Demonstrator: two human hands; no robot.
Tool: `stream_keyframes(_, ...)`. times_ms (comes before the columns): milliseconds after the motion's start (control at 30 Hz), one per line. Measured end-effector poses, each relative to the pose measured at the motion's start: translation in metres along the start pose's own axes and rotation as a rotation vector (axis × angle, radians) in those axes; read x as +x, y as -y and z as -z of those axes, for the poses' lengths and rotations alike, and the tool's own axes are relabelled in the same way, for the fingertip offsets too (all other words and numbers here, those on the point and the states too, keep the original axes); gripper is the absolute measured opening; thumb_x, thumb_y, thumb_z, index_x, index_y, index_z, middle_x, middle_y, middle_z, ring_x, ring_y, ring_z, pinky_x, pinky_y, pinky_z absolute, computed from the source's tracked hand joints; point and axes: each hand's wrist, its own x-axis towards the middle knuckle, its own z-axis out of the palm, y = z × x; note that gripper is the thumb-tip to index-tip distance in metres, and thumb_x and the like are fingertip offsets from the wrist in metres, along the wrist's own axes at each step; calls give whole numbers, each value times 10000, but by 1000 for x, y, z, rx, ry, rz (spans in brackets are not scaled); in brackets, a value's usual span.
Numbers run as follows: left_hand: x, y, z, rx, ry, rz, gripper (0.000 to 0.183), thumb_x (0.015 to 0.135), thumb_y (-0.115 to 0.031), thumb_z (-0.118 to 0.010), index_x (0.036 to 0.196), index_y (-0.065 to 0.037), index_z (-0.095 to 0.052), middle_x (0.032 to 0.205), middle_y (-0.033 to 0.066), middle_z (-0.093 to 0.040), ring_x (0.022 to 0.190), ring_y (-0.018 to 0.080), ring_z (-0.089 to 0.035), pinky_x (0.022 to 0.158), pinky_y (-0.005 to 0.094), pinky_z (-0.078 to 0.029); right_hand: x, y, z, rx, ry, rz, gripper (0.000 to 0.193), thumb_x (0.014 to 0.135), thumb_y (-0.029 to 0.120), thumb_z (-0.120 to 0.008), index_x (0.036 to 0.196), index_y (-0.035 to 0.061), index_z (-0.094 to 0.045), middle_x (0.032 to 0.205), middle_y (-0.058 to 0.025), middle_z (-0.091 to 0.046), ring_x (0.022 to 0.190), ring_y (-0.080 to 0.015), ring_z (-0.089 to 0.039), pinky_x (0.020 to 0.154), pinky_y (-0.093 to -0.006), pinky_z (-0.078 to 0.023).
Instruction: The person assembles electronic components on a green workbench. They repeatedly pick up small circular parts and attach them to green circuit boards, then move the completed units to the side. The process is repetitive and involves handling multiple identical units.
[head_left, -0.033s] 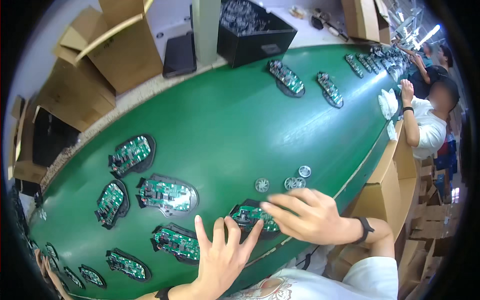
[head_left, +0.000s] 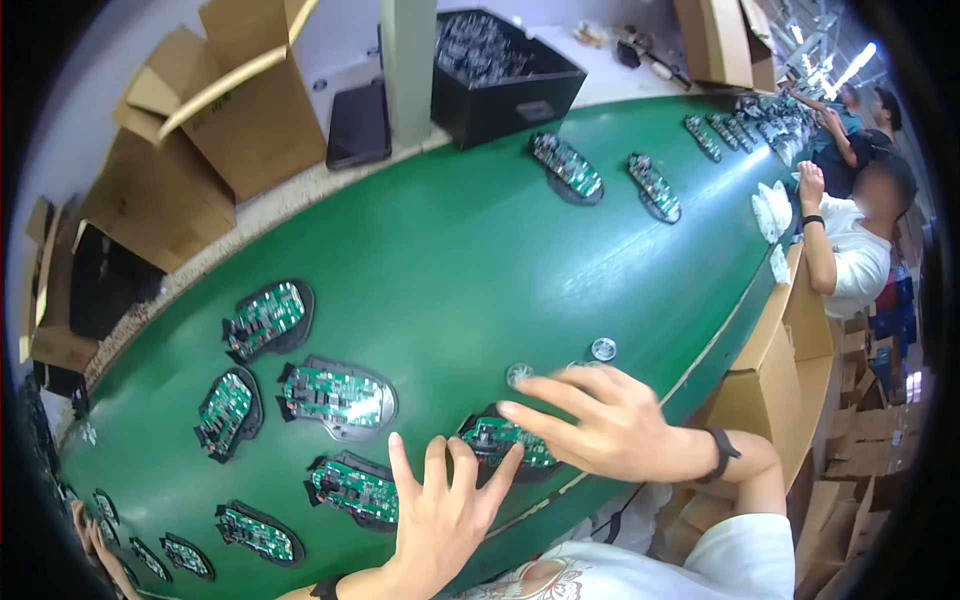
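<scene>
A mouse-shaped black base with a green circuit board lies on the green work surface in front of me, a dark round part on its left half. My left hand has its fingers spread, the index fingertip at the board's near edge. Over the board's right side hangs my right hand, fingers stretched apart, nothing visible in them; its fingertips are slightly blurred. Just beyond them lies a small spoked wheel; another wheel rests further right. A similar board unit sits beside my left hand.
More board units, including one unit, lie to the left, with others far right. A black bin of small parts and cardboard boxes line the far edge. A co-worker sits at right; another person's hands show at far left.
My right hand has shifted a little to the left over the board and now covers most of the middle wheels. My left hand stays in place. The view has tilted slightly.
</scene>
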Motion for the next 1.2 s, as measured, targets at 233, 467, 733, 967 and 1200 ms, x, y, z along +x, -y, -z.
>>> stream_keyframes(233, 42, 41, 12, 5, -45, -18, 369, 863, -141, -601, 1175, -328, -664, 1037, 165, -564, 1141, 384, -538, 1076, 741, -271, 0, -38, -25, 63, 174, -30, 340, 832, 104, -606, 1161, 60, -680, 1124, -81, -645, 1005, -223, -613, 877, -347, -471)
stream_keyframes(467, 163, 129, -5, 17, -138, 30, 236, 856, -91, -611, 1048, -225, -644, 1165, 160, -573, 1234, 382, -493, 1082, 620, -353, -3, -43, 22, 142, -78, -299, 304, 795, 14, -727, 1096, 52, -709, 1114, -96, -701, 931, -273, -663, 823, -390, -536)
stream_keyframes(733, 177, 130, -11, 61, -225, 135, 303, 827, -33, -615, 1083, -192, -648, 1255, 185, -553, 1245, 397, -481, 1076, 556, -364, -22, -183, 14, 221, -187, -575, 246, 861, 114, -731, 1092, 42, -687, 1261, -183, -658, 1142, -361, -623, 984, -439, -492)
stream_keyframes(967, 148, 99, 9, -117, -311, -8, 450, 746, -1, -672, 1174, -139, -652, 1267, 190, -559, 1229, 404, -487, 1047, 521, -385, 15, -232, -34, 258, -135, -525, 259, 909, 158, -694, 1136, 53, -624, 1174, -179, -654, 1129, -368, -605, 962, -441, -489)
stream_keyframes(1200, 81, 112, 37, -169, -313, 23, 454, 745, -25, -709, 1181, -144, -658, 1279, 181, -558, 1238, 422, -485, 1036, 531, -406, -21, -213, -12, 204, -21, -598, 269, 923, 179, -679, 1141, 38, -607, 1086, -172, -677, 1041, -371, -632, 894, -447, -507)
